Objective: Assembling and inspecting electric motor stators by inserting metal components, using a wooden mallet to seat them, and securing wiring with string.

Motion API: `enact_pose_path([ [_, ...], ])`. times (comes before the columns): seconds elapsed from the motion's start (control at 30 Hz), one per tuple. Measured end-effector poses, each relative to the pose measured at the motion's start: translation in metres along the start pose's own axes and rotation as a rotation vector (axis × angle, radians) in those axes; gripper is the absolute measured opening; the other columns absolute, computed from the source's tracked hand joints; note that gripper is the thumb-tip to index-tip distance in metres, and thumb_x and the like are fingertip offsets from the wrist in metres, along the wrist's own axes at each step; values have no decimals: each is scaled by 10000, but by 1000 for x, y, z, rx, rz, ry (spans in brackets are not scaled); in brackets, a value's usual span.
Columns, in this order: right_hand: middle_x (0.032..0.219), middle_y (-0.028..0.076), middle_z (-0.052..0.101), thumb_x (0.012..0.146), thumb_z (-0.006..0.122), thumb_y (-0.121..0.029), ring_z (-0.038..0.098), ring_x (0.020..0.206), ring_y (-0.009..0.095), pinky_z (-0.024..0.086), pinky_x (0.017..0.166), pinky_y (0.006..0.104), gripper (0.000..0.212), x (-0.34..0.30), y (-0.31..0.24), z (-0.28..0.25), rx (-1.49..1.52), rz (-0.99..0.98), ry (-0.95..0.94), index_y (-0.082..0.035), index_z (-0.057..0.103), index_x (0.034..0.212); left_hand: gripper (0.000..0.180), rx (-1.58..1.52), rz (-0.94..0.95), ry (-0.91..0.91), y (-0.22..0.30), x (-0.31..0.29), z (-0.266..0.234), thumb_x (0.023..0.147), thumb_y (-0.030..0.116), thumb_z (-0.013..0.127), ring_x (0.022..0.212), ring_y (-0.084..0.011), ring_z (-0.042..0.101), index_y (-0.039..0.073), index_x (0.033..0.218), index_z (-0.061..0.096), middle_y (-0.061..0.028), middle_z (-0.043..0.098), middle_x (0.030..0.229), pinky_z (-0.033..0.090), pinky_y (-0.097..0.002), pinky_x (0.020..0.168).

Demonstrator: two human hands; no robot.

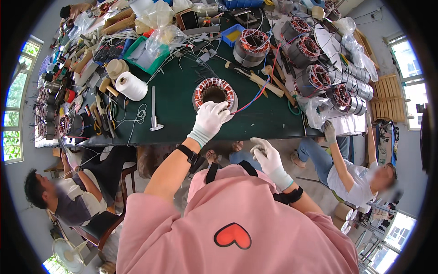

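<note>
A round motor stator (214, 92) with copper windings lies flat on the dark green workbench (178, 114), red and blue wires (253, 99) trailing from its right side. My left hand (211, 118), in a white glove, rests on the stator's near rim with the fingers curled on the windings. My right hand (268, 155), also gloved, hangs off the bench near my chest, fingers loosely curled with nothing visible in them.
A white thread spool (131, 86), a steel caliper (154, 112), pliers and wooden mallets (269, 82) lie on the bench. Several wound stators (315, 77) crowd the right side. One seated person (68, 192) works at left, another (356, 173) at right reaches up to the bench edge.
</note>
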State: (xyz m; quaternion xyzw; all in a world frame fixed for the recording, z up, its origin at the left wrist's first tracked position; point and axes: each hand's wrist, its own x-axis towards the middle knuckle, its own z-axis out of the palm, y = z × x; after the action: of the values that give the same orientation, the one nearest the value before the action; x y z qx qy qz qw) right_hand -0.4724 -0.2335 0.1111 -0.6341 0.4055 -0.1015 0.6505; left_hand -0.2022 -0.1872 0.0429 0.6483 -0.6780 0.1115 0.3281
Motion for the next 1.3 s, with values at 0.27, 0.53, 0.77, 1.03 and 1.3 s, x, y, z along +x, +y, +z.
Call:
enact_pose_path([
  [0.27, 994, 68, 697, 989, 551, -66, 613, 848, 107, 517, 786, 270, 307, 6, -16, -28, -138, 1, -205, -3, 629, 1280, 161, -24, -167, -36, -2, -14, 21, 721, 176, 756, 908, -239, 612, 153, 880, 755, 8, 675, 1139, 500, -400, 879],
  [0.53, 1062, 125, 722, 994, 536, -105, 666, 914, 193, 520, 863, 315, 314, 31, -24, -56, -321, -24, -412, 4, 630, 1273, 147, 82, -299, -164, 23, 6, 10, 747, 164, 766, 1011, -247, 646, 133, 891, 769, -9, 697, 1137, 497, -413, 925],
  [0.77, 1121, 186, 706, 984, 507, -124, 678, 962, 277, 518, 892, 352, 321, 57, -12, -72, -363, -165, -547, 11, 646, 1240, 107, -432, -721, -18, 43, 18, 3, 828, -2, 695, 977, -260, 676, 2, 920, 750, -89, 717, 1058, 547, -320, 854],
  [1.03, 1010, 161, 707, 979, 513, -123, 665, 853, 235, 524, 820, 338, 314, 69, -24, -89, -368, -116, -592, 8, 653, 1227, 120, -602, -993, 232, 88, 62, -49, 925, -17, 660, 827, -90, 662, -34, 1023, 726, -46, 724, 906, 526, -238, 766],
  [1.3, 856, 74, 657, 984, 554, -106, 589, 744, 128, 506, 721, 294, 290, 88, -22, -85, -259, -198, -568, -5, 652, 1237, 125, -341, -931, 169, 92, 102, -89, 916, 81, 692, 731, -125, 641, -27, 974, 719, -77, 709, 847, 524, -258, 713],
])
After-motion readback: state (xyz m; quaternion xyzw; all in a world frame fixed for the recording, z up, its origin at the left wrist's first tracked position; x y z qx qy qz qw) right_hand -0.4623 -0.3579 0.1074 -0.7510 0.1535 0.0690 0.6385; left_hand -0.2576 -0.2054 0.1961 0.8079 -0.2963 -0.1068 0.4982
